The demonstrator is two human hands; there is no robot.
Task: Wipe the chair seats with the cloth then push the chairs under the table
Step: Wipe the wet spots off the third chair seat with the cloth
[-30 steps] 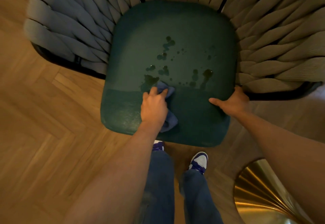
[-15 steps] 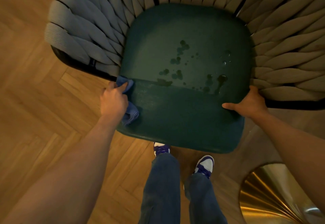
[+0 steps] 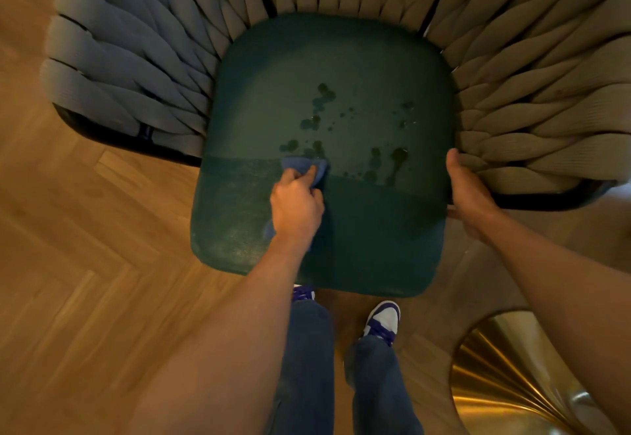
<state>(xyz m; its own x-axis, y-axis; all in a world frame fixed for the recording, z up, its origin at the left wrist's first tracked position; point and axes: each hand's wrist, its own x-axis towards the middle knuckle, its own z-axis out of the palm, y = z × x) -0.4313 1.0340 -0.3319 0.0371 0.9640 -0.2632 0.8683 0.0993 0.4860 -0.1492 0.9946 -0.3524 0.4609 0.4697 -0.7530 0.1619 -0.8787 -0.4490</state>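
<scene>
A dark green chair seat (image 3: 341, 69) fills the middle of the head view, ringed by a woven grey-beige backrest (image 3: 532, 100). Dark wet spots (image 3: 322, 96) dot the seat's centre. My left hand (image 3: 297, 206) presses a blue cloth (image 3: 300, 164) flat on the seat, just below the left spots. The strip of seat nearest me looks smeared and duller. My right hand (image 3: 469, 192) grips the seat's right edge beside the armrest, thumb on top.
Herringbone wood floor (image 3: 85, 264) lies all around. A shiny gold fluted table base (image 3: 512, 376) stands at the lower right, close to my right forearm. My legs in jeans and purple-and-white shoes (image 3: 384, 322) stand at the seat's front edge.
My left hand slid the cloth out to the seat's left edge, then back right to the middle below the spots. My right hand stayed on the right edge.
</scene>
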